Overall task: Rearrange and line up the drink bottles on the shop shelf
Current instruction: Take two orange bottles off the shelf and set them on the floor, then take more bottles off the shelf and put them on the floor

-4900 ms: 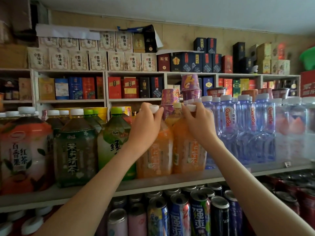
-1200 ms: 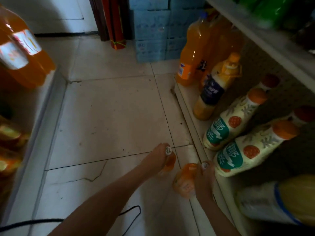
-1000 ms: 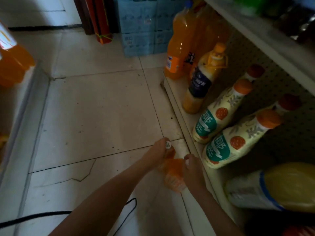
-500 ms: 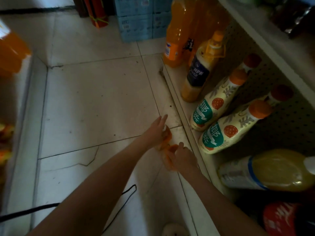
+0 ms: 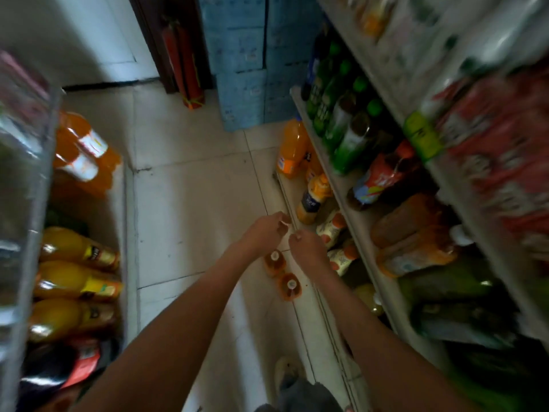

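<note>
The left hand and the right hand hold nothing; their fingers are loosely curled (tips near each other). Below the fingers, not touching them, the first bottle and the second bottle stand upright on the floor.

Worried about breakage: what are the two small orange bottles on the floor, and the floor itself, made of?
Farther orange bottle and nearer orange bottle: probably clear plastic, orange drink showing through, white caps. Floor: pale tile, likely ceramic, slight sheen, grout lines.
</note>
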Demonstrator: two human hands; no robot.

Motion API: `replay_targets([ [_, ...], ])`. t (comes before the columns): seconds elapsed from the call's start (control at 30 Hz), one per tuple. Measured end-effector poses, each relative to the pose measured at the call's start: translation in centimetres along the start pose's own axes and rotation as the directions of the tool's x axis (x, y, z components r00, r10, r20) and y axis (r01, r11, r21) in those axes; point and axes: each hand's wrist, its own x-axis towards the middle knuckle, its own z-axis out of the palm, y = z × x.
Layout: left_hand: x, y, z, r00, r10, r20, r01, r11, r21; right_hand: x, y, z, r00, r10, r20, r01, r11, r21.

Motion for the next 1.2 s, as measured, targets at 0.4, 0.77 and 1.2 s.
replay_targets([
  [0.4,-16.9,18.0,-18.9,0.960,0.188,-0.210,-0.223,0.962,-0.158,-18.9,-16.6,-20.5,0.940,-0.171,-0.294,0.235,0.952,0.195],
  [0.77,-25.4,29.7,-27.4,0.764,0.500,-0.407,-0.553,0.833,-0.015,-31.1,-23.3,-33.2,0.757,-0.337,-0.560,0.422,0.906,0.025],
  [1.2,-34.7,40.0,-28.7,0.568,0.581,-0.583,-0.668,0.739,0.086,-42.0,-25.3,-41.6,0.495,-0.445,-0.746,0.499,0.849,-0.176],
])
